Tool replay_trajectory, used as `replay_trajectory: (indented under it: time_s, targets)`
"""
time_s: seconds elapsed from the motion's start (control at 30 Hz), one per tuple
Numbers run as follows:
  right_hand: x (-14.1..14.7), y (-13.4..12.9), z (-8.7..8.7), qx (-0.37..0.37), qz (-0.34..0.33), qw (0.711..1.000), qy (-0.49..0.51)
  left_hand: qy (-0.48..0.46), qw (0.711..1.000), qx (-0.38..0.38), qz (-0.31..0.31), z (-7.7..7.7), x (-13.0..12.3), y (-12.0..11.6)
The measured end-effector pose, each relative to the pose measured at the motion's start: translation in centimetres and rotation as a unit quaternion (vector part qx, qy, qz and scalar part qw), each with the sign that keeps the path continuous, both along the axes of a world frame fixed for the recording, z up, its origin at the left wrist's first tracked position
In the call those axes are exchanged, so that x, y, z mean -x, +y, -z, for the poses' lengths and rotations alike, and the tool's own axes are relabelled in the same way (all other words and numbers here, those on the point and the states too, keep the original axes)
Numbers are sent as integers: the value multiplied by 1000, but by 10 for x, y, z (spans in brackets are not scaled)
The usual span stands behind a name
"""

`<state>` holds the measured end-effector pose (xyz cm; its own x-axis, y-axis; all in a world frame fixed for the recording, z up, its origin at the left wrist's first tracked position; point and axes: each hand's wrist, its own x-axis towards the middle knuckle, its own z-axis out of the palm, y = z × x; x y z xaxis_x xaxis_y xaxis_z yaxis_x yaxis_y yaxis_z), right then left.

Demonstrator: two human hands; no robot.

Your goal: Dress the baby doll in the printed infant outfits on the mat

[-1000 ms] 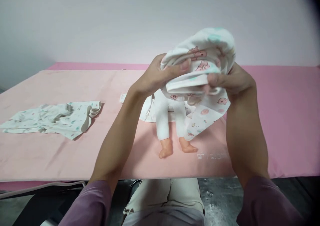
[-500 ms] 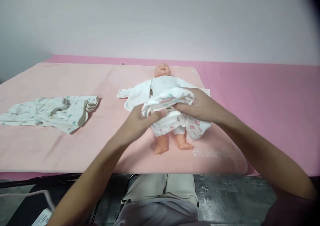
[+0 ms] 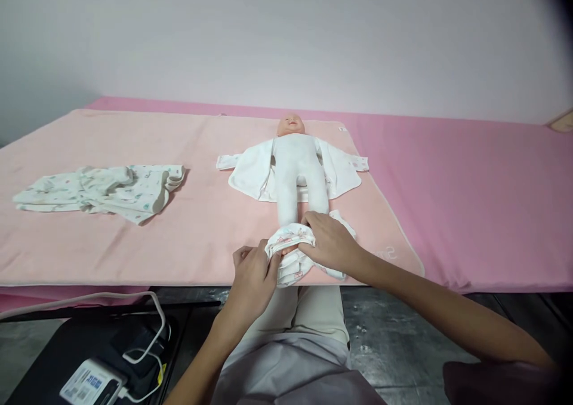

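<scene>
A baby doll (image 3: 295, 154) with a white cloth body lies on its back, feet toward me. Its arms are in the sleeves of a white baby jacket (image 3: 255, 169) spread wide beneath it. Both my hands are closed on white printed baby pants (image 3: 293, 270), bunched around the doll's foot on the left. My left hand (image 3: 257, 270) grips the gathered edge from the left side. From the right, my right hand (image 3: 329, 241) pinches the cloth by the lower leg. The doll's other foot is hidden behind my right hand and the fabric.
A folded printed baby garment (image 3: 107, 190) lies to the left on the pale pink mat (image 3: 192, 244). Under the mat is a darker pink surface (image 3: 470, 202). Below the table's edge at left, a white device (image 3: 92, 384) with a cable rests on a black surface.
Both hands have come down toward me with the pants, from above the doll's middle to its feet. The doll's torso and legs are now uncovered. The view has shifted slightly.
</scene>
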<state>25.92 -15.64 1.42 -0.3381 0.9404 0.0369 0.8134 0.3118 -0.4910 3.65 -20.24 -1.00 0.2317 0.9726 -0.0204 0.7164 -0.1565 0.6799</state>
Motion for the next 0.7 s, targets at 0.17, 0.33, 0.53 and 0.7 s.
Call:
replay_trajectory:
  time_s: [0.17, 0.33, 0.53, 0.7]
  targets:
    - [-4, -4, 7, 42, -26, 990, 130, -48, 999, -7, 9, 6, -4, 10]
    - [-19, 26, 0, 31, -93, 972, 213, -143, 987, -56, 49, 3, 5, 41]
    - [-44, 77, -29, 75, -209, 955, 195, -110, 988, -45, 94, -7, 25, 81]
    - [-60, 89, -22, 128, -206, 935, 259, -135, 972, 40, 187, -25, 39, 90]
